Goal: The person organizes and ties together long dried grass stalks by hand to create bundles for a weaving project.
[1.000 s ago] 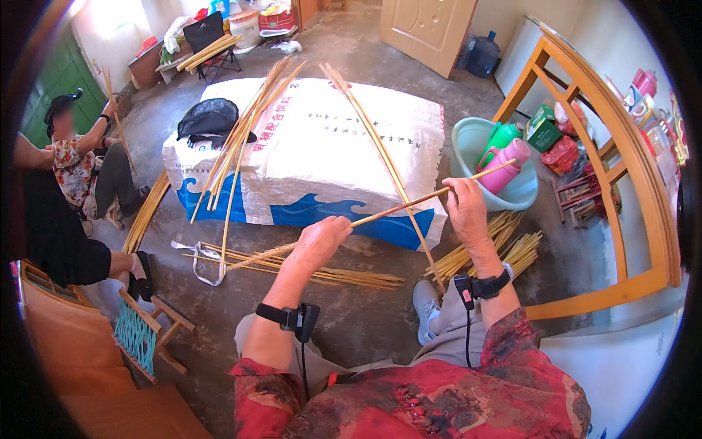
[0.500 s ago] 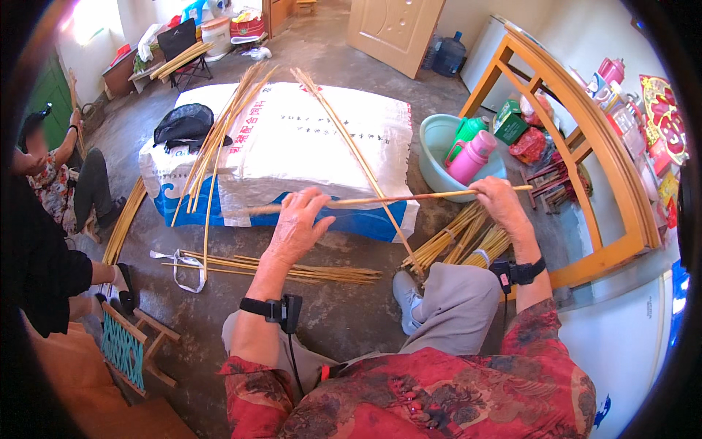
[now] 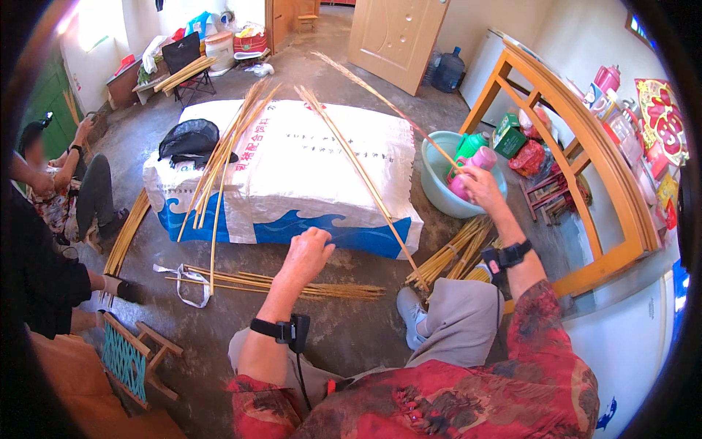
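My right hand (image 3: 480, 186) is closed around the thick end of a long dry stalk (image 3: 395, 108). Its feathery tip points up and away to the left, over the white sack. My left hand (image 3: 307, 252) hovers before the sack's blue edge, fingers curled, and I see nothing in them. On the white sack (image 3: 292, 146), which covers a low flat surface, lie a bunch of stalks (image 3: 232, 150) at left and a thinner bunch (image 3: 358, 170) slanting down at right. More stalks (image 3: 292, 284) rest on the floor below my left hand.
A pale blue basin (image 3: 447, 207) with pink and green flasks stands right of the sack, tied bundles (image 3: 461, 245) by my foot. A wooden frame (image 3: 585, 190) leans at right. A black bag (image 3: 189, 140) sits on the sack. Another person (image 3: 58, 183) sits left, near a stool (image 3: 126, 358).
The stalk, earlier level across both hands, now slants away up and left from my right hand alone. My left hand has lost contact with it, dropped lower and curled its fingers.
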`<state>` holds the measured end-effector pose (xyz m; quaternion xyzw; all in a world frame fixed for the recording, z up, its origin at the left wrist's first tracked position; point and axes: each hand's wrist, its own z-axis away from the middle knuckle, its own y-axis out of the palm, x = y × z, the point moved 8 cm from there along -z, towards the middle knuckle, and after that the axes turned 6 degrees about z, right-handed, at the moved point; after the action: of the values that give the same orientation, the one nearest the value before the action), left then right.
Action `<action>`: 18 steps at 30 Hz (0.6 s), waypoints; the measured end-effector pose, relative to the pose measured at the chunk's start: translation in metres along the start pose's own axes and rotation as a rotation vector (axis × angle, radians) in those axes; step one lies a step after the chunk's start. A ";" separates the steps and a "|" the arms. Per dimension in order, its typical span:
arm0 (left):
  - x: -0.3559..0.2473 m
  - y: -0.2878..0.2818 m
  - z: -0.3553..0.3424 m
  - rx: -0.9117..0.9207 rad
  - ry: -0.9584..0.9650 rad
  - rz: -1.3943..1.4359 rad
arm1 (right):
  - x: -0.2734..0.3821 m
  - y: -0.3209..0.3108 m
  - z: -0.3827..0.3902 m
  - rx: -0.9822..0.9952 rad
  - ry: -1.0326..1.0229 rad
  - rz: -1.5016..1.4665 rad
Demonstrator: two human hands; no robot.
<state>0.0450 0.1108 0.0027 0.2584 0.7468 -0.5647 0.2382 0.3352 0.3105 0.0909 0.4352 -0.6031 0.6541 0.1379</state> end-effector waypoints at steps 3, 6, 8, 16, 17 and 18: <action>-0.004 0.002 -0.002 0.049 -0.027 0.009 | -0.011 0.043 -0.046 0.017 0.078 -0.077; -0.005 -0.005 0.001 0.068 -0.061 0.006 | -0.015 0.089 -0.085 -0.020 0.037 -0.080; -0.006 0.004 0.000 0.165 -0.104 -0.009 | -0.045 0.111 -0.117 -0.062 -0.027 0.009; 0.009 0.020 0.011 0.288 -0.110 -0.113 | -0.056 0.186 -0.153 -0.148 0.034 0.291; 0.007 0.019 0.012 0.255 -0.095 -0.109 | -0.054 0.188 -0.151 -0.185 0.022 0.303; 0.006 0.018 0.011 0.253 -0.100 -0.113 | -0.052 0.192 -0.153 -0.181 0.018 0.299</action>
<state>0.0530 0.1047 -0.0171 0.2156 0.6702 -0.6789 0.2085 0.1685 0.4221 -0.0602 0.3205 -0.7162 0.6143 0.0830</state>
